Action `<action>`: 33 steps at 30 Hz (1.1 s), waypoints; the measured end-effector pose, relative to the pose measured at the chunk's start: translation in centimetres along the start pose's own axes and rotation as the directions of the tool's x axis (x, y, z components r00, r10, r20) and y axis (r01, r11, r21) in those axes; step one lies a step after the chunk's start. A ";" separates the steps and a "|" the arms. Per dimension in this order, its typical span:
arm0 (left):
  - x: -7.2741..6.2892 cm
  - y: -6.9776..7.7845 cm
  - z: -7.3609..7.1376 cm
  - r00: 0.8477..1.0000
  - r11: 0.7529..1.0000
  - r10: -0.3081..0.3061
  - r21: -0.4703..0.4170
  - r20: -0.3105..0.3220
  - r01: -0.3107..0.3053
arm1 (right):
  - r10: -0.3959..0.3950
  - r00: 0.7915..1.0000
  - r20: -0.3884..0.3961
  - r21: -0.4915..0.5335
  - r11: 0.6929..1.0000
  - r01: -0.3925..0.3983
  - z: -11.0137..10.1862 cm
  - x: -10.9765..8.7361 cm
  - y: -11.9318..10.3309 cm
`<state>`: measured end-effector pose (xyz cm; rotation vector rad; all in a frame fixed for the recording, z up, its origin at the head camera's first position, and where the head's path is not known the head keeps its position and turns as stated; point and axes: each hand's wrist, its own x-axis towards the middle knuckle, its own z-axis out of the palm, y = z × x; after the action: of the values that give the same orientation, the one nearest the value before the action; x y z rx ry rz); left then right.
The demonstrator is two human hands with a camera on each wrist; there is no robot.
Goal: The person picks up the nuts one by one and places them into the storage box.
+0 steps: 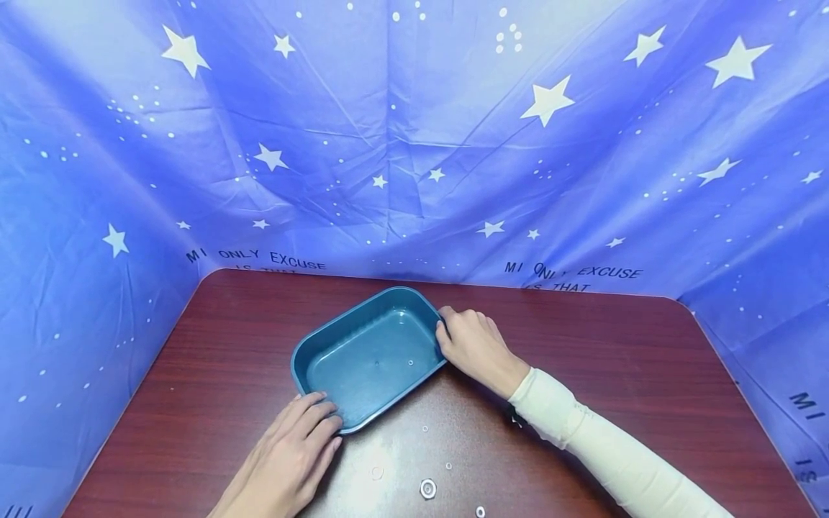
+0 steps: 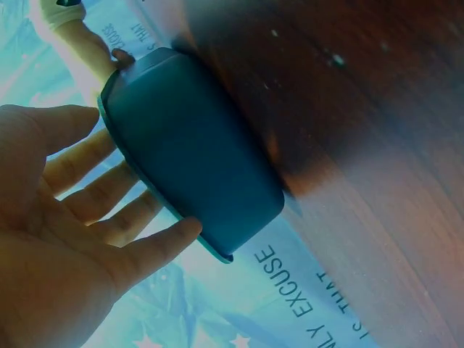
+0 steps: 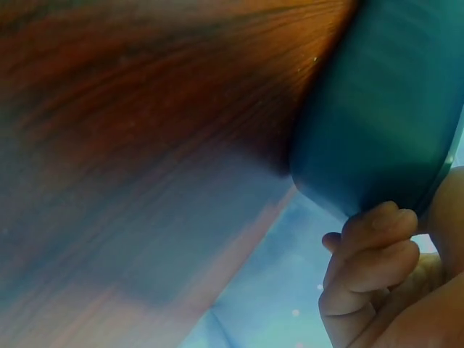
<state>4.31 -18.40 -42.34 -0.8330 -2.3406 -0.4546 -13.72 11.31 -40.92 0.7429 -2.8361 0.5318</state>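
Observation:
A blue-green plastic bin [image 1: 363, 367] sits at a slant on the dark red wooden table, its open top facing up. One tiny ring-shaped piece [image 1: 411, 362] lies on its floor. My left hand [image 1: 294, 446] holds the bin's near left corner, with fingers over the rim; in the left wrist view the fingers are only slightly bent. At the right end, my right hand [image 1: 479, 349] grips the rim. Its curled fingers [image 3: 377, 254] press the outer wall in the right wrist view. The bin's outer side [image 2: 196, 152] fills the middle of the left wrist view.
A metal hex nut [image 1: 428, 489], a smaller nut [image 1: 480, 511], two tiny rings [image 1: 449, 466] and a thin pale ring [image 1: 377, 473] lie on the table in front of the bin. Blue star-patterned cloth [image 1: 414, 144] hangs behind and along both sides.

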 end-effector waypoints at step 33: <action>1.1 3.0 -2.2 0.996 0.998 -0.042 0.039 0.084 0.039 | 0.020 1.000 0.002 -0.028 0.999 -0.020 -0.3 -0.6 0.3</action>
<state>6.54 -16.81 -39.64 -0.8027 -2.4400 -0.3987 -13.31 11.98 -40.92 0.7112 -2.8503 0.4941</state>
